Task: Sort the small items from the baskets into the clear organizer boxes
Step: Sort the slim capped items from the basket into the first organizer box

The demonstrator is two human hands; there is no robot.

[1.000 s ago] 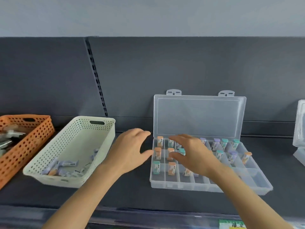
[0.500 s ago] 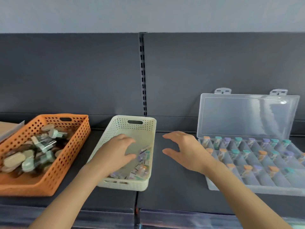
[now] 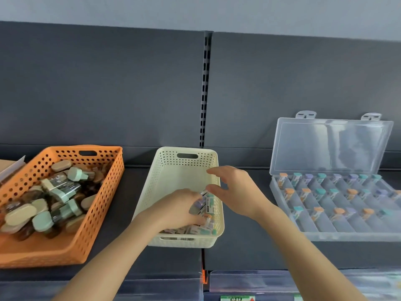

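Observation:
A cream perforated basket (image 3: pixel 173 168) stands in the middle of the shelf with several small capped vials (image 3: pixel 206 222) piled at its near right corner. My left hand (image 3: pixel 180 209) is inside the basket, fingers curled round a purple-capped vial (image 3: pixel 200 203). My right hand (image 3: pixel 236 190) hovers over the basket's right rim with fingers spread and nothing in it. To the right lies the clear organizer box (image 3: pixel 325 233), lid up, with orange-, teal- and purple-capped vials in its compartments.
An orange basket (image 3: pixel 95 213) at the left holds several brown bottles with beige and green caps. A cardboard edge (image 3: pixel 10 168) shows at the far left. The dark back panel rises behind, and the shelf's front edge runs below the baskets.
Both hands left the organizer and moved left to the cream basket. My left hand sank into the vial pile and took hold of one; the view swung left.

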